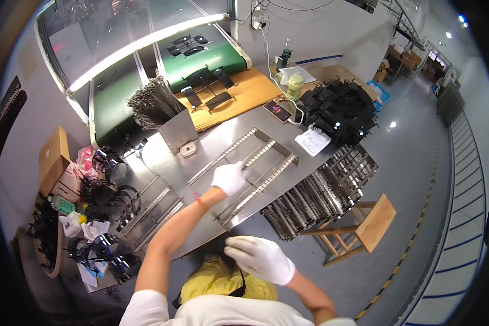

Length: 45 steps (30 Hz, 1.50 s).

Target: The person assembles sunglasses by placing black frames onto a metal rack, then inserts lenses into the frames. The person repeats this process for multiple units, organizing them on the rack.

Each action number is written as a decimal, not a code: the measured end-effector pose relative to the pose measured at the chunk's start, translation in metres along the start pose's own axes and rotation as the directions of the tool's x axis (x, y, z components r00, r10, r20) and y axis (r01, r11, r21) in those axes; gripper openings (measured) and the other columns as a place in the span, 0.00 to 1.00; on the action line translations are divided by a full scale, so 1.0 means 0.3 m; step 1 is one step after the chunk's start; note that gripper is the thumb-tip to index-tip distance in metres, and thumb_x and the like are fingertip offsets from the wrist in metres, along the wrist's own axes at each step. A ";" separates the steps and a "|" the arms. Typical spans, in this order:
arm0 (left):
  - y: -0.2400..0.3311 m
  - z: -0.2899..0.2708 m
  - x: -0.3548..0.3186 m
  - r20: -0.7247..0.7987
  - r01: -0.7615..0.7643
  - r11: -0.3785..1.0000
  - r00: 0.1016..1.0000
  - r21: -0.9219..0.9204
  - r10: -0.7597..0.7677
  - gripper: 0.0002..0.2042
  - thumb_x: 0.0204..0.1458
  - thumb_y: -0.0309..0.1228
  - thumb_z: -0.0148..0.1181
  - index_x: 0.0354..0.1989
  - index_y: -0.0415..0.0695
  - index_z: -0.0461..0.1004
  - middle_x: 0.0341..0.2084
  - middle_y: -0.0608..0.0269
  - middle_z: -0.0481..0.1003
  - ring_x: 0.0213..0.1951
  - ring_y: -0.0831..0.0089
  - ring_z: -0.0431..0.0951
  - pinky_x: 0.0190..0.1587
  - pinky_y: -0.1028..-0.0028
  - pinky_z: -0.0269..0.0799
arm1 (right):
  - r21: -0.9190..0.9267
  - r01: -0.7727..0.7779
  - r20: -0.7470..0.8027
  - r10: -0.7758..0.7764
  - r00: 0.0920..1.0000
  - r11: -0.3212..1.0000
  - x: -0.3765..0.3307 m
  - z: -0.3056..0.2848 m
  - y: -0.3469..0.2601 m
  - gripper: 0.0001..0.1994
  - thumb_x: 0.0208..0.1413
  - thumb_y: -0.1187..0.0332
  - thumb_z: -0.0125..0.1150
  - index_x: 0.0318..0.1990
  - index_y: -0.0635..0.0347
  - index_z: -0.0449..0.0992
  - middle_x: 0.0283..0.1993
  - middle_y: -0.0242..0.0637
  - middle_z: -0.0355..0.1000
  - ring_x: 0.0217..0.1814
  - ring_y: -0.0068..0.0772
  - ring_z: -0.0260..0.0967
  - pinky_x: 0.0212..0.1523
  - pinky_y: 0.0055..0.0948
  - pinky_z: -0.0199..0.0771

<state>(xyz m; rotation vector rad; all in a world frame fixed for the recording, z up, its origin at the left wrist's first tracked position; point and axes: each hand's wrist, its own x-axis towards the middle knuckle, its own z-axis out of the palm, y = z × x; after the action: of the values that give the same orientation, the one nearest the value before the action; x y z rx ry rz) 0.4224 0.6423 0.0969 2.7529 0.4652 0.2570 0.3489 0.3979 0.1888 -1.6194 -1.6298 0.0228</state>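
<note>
My left hand (231,178), in a white glove, reaches over a slotted metal rack (269,175) lying on the steel table. Its fingers are closed at the rack's middle rail; what they pinch is hidden beneath them. Thin metal bars cross between the rails beside the hand. In front of my body, off the table's near edge, hovers my right hand (259,261), also white-gloved. Its fingers point left, loosely bent and slightly apart, with nothing visible in them. A second slotted rack (155,209) lies to the left.
A bundle of thin metal rods (155,103) stands behind a metal plate. Black parts are piled at the far right (339,111). Stacked metal racks (315,198) rest near a wooden stool (376,223). A phone (277,111), a green-lidded cup (295,87) and a green conveyor (206,60) are farther back.
</note>
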 end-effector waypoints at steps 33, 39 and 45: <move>-0.672 -0.024 -0.937 -0.234 0.542 0.828 0.794 -0.144 -0.561 0.14 0.54 0.41 0.60 0.44 0.47 0.77 0.37 0.62 0.78 0.39 0.63 0.76 0.45 0.62 0.69 | 0.507 -0.259 0.837 0.397 0.377 -0.822 1.575 1.937 1.074 0.28 0.64 0.45 0.50 0.40 0.70 0.72 0.32 0.45 0.76 0.28 0.38 0.77 0.25 0.27 0.84; -0.705 -0.164 -0.851 -0.338 0.421 0.758 0.711 -0.499 -0.617 0.07 0.51 0.25 0.60 0.38 0.42 0.79 0.32 0.55 0.79 0.39 0.57 0.78 0.45 0.61 0.74 | 0.703 -0.389 0.661 0.344 0.667 -0.596 1.392 1.782 1.062 0.06 0.59 0.76 0.58 0.43 0.66 0.72 0.33 0.40 0.75 0.28 0.26 0.74 0.28 0.16 0.81; -0.839 -0.353 -0.493 -0.542 0.537 0.728 0.493 -0.425 -0.681 0.23 0.64 0.28 0.45 0.66 0.30 0.58 0.65 0.39 0.60 0.67 0.49 0.61 0.70 0.60 0.53 | 0.318 -0.472 0.859 0.039 0.511 -0.822 0.910 1.065 0.636 0.15 0.64 0.67 0.58 0.54 0.64 0.71 0.43 0.34 0.75 0.34 0.22 0.75 0.34 0.18 0.80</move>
<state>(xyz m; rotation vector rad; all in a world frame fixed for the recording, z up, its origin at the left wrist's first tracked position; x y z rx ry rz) 0.1883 0.8463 0.0881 2.0066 1.4829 1.0534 0.3776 0.8246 0.0152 -0.3332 0.2057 1.9324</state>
